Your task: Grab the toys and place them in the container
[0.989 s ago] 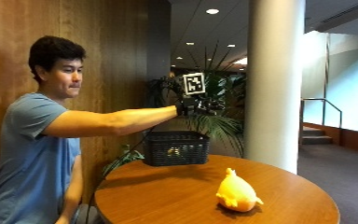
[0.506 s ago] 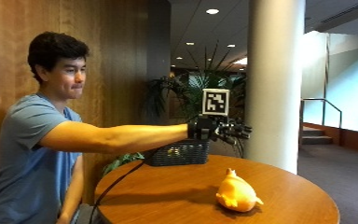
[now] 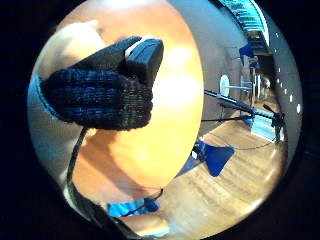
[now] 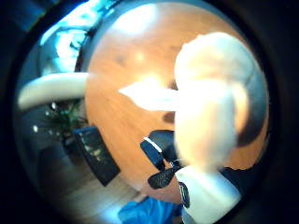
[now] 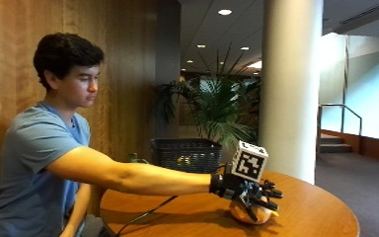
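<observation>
Toy first: a soft yellow duck-shaped plush toy (image 5: 258, 216) sits on the round orange-brown wooden surface (image 5: 321, 217), toward its right side, and the black-gloved right hand (image 5: 247, 191) hovers directly over it with the fingers spread and pointing down around its top. From the outside view the fingertips look to be at or just touching the plush, though whether they have closed on it is hard to tell; I would judge the hand to be open and holding nothing yet. In the thumb-side palm view the pale toy (image 4: 215, 107) fills much of the frame, so the palm is close above it.

The black mesh container (image 5: 185, 154) stands at the far left of the surface, well apart from the toy, with something small already lying inside.

To do this step well, the hand should settle squarely on the toy's body, not its tail or beak, curl the fingers under its sides before lifting, then carry it left and over the container's rim.
</observation>
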`<act>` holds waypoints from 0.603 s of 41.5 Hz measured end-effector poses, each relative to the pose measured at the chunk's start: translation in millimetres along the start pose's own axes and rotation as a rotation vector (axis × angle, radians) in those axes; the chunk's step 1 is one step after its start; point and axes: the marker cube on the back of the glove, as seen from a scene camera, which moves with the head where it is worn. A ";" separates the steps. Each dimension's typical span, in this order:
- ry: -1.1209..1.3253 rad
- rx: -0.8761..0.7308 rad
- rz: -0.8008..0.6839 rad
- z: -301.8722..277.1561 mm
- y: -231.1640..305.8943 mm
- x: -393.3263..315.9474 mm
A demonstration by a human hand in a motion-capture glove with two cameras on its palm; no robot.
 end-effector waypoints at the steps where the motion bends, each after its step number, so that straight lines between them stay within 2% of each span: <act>1: 0.010 -0.009 -0.005 6.2 -1.9 0.0; 6: -0.110 -0.025 -0.099 22.7 -5.9 -15.9; 15: -0.130 0.009 -0.091 22.9 -2.6 -24.8; 25: -0.182 0.138 -0.038 3.3 14.0 -30.9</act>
